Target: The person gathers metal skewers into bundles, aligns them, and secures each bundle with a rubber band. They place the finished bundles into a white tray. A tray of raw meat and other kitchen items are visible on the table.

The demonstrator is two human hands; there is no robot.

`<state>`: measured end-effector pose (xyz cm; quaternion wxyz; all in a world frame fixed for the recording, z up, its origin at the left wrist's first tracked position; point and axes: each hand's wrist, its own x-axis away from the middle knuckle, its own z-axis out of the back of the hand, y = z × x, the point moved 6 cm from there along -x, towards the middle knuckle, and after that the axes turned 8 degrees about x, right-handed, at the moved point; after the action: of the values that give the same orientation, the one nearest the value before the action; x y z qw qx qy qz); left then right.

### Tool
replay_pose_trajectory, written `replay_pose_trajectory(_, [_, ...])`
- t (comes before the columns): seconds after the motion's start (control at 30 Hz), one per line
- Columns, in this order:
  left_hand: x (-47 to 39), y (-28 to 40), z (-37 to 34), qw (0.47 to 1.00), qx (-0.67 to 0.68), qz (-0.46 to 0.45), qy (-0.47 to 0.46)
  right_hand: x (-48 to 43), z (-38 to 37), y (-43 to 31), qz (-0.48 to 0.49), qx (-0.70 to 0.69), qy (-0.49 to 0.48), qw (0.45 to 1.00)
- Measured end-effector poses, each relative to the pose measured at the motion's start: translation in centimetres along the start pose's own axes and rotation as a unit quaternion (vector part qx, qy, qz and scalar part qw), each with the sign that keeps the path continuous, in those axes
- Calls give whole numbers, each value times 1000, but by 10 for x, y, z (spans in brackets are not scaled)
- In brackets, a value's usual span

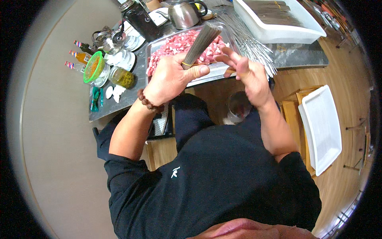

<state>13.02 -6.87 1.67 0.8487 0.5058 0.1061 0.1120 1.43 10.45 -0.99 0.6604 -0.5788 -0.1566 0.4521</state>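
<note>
My left hand, with a brown bead bracelet on the wrist, grips a bundle of thin metal skewers near its lower end. The bundle leans up to the right over a clear tray of diced pink raw meat. A yellow rubber band circles the bundle beside my left thumb, and a strand of it seems to stretch towards my right hand. My right hand is right of the bundle, fingers spread and blurred; whether it holds the strand is unclear. Loose metal skewers lie right of the meat tray.
A white plastic bin with banded skewer bundles stands at the back right. A steel kettle and a black bottle stand behind the meat. Jars, plates and bottles crowd the left side. An upright-tilted white tray sits on a wooden stool at right.
</note>
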Motion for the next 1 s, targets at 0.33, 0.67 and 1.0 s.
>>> replay_pose_trajectory(0.33, [19,7,-18,914,-388,-120,-11,-21,14,31,-207,41,-132,968])
replay_pose_trajectory(0.67, [35,22,-30,949,-232,-214,-20,0,-50,107,-293,-312,-175,886])
replay_pose_trajectory(1.0, [31,-22,-27,991,-70,11,-111,32,1,34,44,14,1,999])
